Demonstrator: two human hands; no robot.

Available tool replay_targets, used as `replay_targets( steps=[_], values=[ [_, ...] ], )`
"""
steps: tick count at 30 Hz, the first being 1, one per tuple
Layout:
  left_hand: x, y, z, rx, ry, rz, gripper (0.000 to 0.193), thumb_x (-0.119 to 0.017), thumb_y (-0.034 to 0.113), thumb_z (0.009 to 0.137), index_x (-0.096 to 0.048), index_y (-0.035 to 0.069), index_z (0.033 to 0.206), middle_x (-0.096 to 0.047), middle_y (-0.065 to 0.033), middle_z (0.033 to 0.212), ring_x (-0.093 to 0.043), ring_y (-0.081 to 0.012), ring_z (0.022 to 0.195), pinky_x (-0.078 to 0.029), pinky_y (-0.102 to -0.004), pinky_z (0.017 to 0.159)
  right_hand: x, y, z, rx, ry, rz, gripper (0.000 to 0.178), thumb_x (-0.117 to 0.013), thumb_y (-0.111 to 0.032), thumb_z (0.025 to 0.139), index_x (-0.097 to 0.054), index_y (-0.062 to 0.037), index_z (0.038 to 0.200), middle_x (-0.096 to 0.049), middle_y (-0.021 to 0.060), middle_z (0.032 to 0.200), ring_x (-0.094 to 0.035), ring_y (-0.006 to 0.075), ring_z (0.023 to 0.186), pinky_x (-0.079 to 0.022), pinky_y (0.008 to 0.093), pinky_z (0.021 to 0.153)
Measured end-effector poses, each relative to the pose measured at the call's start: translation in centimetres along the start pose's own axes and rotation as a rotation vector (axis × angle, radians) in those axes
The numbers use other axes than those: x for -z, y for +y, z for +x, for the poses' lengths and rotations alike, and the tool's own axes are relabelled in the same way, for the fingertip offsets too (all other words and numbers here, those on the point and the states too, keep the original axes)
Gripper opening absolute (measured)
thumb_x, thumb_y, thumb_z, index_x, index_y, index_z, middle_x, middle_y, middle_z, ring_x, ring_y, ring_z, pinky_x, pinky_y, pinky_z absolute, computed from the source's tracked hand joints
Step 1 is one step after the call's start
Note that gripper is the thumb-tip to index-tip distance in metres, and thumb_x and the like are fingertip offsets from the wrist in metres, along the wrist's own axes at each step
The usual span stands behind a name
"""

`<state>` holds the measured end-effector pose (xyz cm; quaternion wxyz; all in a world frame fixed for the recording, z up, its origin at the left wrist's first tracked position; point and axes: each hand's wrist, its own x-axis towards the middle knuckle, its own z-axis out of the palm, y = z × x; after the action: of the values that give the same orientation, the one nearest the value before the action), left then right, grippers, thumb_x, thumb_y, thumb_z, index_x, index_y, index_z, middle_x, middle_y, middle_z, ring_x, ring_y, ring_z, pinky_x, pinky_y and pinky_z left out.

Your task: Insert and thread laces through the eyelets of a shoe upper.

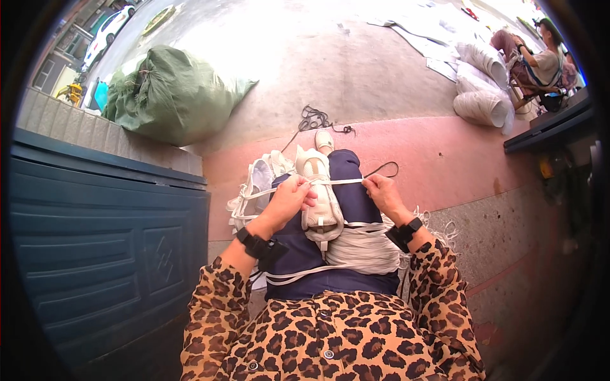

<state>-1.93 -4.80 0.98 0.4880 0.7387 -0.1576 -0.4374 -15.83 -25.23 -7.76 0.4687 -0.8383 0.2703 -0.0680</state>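
On my lap lies a cream shoe upper [323, 206] with a lace across it. A white shoelace [343, 182] runs taut from the upper out to my right hand [381, 193], which pinches its end. My left hand [293, 200] rests at the shoe's left side, its fingers closed on the lace near the eyelets. A thick bundle of white shoelaces [362, 251] lies across my right thigh, loose ends hanging over the side. More pale shoe uppers [257, 181] are piled by my left leg.
A large green sack [175, 95] stands ahead on the left, beyond a blue door panel [108, 241]. Black cord [312, 119] lies on the ground past my foot. At the far right, another person [543, 60] sits beside stacked white rolls [483, 89].
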Motion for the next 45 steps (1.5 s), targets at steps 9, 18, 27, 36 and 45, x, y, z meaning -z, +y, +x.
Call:
replay_targets(
  steps=[9,18,27,36,45],
  values=[
    [-2.9,1.1,3.4,0.351,0.012,-0.369,0.013,-0.047,0.007,0.085,-0.049,-0.002,0.094,-0.055,-0.0125,0.089,-0.059,-0.0208,0.076,-0.049,-0.0288,0.064,-0.9,-5.2,0.1,0.144,-0.287,-0.026,0.019,-0.049,-0.017,0.085,-0.061,-0.0024,0.087,-0.061,0.0192,0.078,-0.060,0.0326,0.076,-0.046,0.0407,0.066],
    [-2.5,0.3,5.1,0.364,0.104,-0.614,0.017,-0.049,0.009,0.085,-0.050,-0.005,0.095,-0.055,-0.0140,0.087,-0.058,-0.0224,0.075,-0.049,-0.0306,0.064,-2.0,-5.7,2.0,0.616,-0.145,-0.476,0.008,-0.050,-0.008,0.074,-0.056,-0.0048,0.077,-0.057,0.0094,0.085,-0.055,0.0257,0.084,-0.040,0.0396,0.068],
    [-2.7,-0.2,4.4,0.283,0.108,-0.628,0.018,-0.048,0.010,0.086,-0.050,-0.002,0.098,-0.056,-0.0129,0.089,-0.058,-0.0220,0.077,-0.050,-0.0316,0.069,-3.8,-4.3,4.1,0.527,-0.036,-0.416,0.009,-0.051,-0.010,0.075,-0.057,-0.0059,0.081,-0.056,0.0063,0.099,-0.049,0.0226,0.098,-0.034,0.0375,0.079],
    [-3.0,-0.4,3.8,0.262,0.123,-0.602,0.017,-0.047,0.010,0.087,-0.050,0.000,0.101,-0.057,-0.0103,0.091,-0.058,-0.0195,0.077,-0.049,-0.0294,0.068,-4.2,-4.8,4.3,0.575,-0.083,-0.439,0.018,-0.051,-0.012,0.073,-0.059,-0.0047,0.087,-0.057,0.0059,0.097,-0.050,0.0226,0.095,-0.034,0.0418,0.075],
    [-2.9,0.4,3.1,0.190,0.205,-0.423,0.016,-0.049,0.011,0.087,-0.052,0.002,0.100,-0.058,-0.0062,0.085,-0.058,-0.0143,0.072,-0.048,-0.0259,0.061,-3.3,-5.8,4.6,0.345,-0.086,-0.416,0.015,-0.058,-0.024,0.075,-0.062,-0.0091,0.073,-0.056,0.0029,0.088,-0.049,0.0210,0.088,-0.034,0.0382,0.074]
  ],
)
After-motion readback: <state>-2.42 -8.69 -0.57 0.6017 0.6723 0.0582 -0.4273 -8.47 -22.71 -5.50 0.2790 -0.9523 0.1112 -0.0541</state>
